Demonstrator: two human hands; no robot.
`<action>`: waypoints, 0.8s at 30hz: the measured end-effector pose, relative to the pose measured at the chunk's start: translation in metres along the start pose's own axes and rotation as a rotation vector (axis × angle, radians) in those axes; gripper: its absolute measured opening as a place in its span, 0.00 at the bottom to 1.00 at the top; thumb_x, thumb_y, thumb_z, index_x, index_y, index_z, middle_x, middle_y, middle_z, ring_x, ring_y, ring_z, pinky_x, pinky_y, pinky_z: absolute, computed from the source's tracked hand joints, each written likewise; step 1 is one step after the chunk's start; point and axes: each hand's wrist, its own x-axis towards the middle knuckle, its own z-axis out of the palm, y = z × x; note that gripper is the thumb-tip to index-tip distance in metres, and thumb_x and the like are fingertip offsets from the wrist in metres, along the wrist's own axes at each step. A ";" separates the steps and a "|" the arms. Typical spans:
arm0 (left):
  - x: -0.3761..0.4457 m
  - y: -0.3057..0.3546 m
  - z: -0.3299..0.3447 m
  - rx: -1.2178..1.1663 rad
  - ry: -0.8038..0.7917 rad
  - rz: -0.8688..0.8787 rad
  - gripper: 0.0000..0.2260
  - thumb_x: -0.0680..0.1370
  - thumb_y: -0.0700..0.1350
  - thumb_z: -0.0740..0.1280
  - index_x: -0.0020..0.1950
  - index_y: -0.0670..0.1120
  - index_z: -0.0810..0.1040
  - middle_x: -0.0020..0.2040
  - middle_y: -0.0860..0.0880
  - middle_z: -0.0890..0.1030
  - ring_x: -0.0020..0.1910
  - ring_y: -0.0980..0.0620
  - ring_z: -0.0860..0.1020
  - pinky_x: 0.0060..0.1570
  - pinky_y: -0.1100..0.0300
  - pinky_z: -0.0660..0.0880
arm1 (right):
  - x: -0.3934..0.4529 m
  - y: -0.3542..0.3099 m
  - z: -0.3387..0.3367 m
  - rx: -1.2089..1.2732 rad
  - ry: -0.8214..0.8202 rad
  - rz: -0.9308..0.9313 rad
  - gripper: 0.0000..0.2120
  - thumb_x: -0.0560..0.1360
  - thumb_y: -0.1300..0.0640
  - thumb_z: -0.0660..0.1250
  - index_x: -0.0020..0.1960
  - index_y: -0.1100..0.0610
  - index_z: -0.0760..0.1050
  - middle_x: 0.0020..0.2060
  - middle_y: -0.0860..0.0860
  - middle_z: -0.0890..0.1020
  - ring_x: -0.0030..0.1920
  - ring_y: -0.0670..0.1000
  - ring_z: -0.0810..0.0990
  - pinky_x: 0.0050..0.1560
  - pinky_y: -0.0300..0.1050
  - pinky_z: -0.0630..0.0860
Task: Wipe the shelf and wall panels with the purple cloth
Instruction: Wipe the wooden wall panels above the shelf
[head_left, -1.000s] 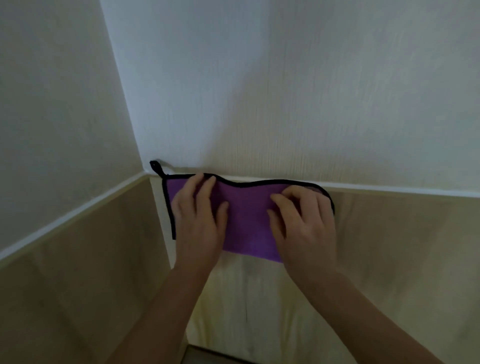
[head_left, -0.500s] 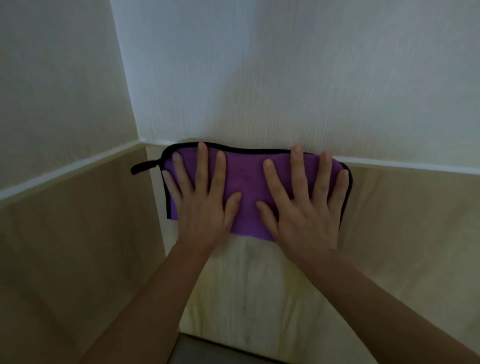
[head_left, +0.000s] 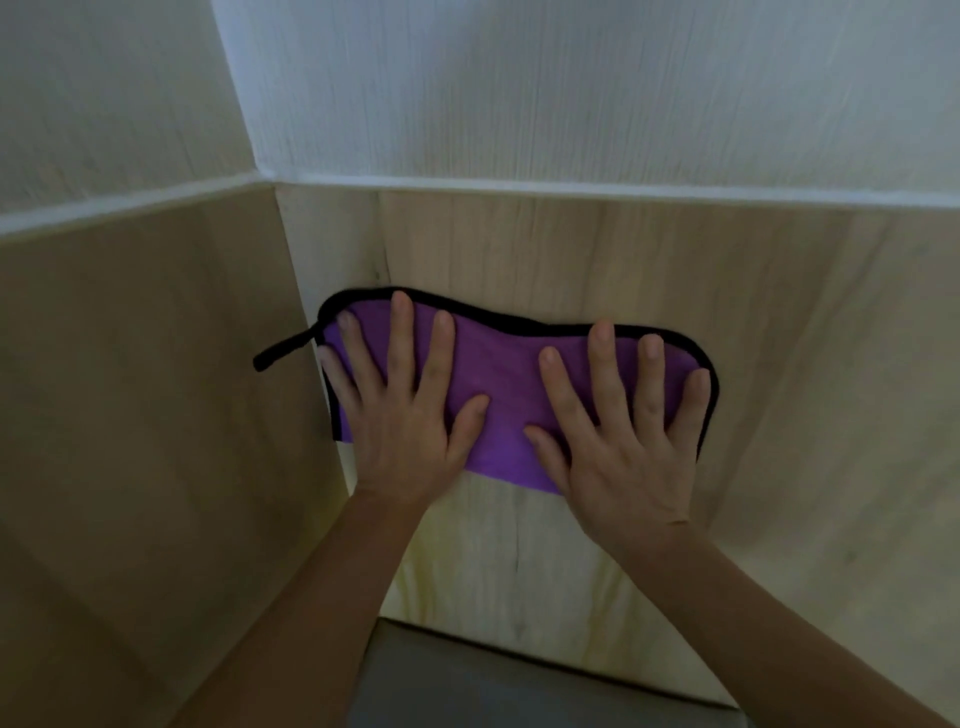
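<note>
Purple cloth (head_left: 506, 395) lies pinned flat to the wood panel (head_left: 571, 249) at frame centre, left hand (head_left: 400, 415) and right hand (head_left: 618, 447) pressing with fingers spread wide, likely for even wiping pressure.

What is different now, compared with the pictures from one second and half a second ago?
The purple cloth has slid down the wood panel, from the white trim to well below it. The left hand and right hand, curled a second ago, now press flat with fingers spread. Unchanged: both hands stay on the cloth near the corner, and its black loop still points left.
</note>
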 end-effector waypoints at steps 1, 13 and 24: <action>-0.006 0.000 0.004 -0.005 0.005 -0.010 0.32 0.82 0.65 0.47 0.81 0.53 0.43 0.79 0.40 0.53 0.75 0.28 0.49 0.73 0.31 0.40 | -0.007 -0.001 0.002 0.004 0.003 -0.029 0.31 0.82 0.37 0.58 0.80 0.49 0.58 0.79 0.54 0.54 0.81 0.58 0.43 0.77 0.66 0.43; -0.086 -0.010 0.038 -0.033 0.009 -0.006 0.32 0.81 0.64 0.48 0.81 0.53 0.43 0.76 0.36 0.54 0.72 0.24 0.53 0.71 0.30 0.43 | -0.095 -0.024 0.031 -0.040 -0.008 -0.179 0.33 0.81 0.36 0.59 0.81 0.47 0.56 0.79 0.48 0.56 0.81 0.58 0.46 0.76 0.69 0.45; -0.192 -0.010 0.075 -0.122 -0.037 -0.043 0.31 0.81 0.63 0.47 0.81 0.53 0.44 0.80 0.51 0.35 0.69 0.23 0.52 0.70 0.28 0.44 | -0.194 -0.052 0.050 -0.017 -0.076 -0.192 0.35 0.80 0.34 0.59 0.81 0.47 0.54 0.82 0.49 0.48 0.81 0.57 0.44 0.76 0.66 0.43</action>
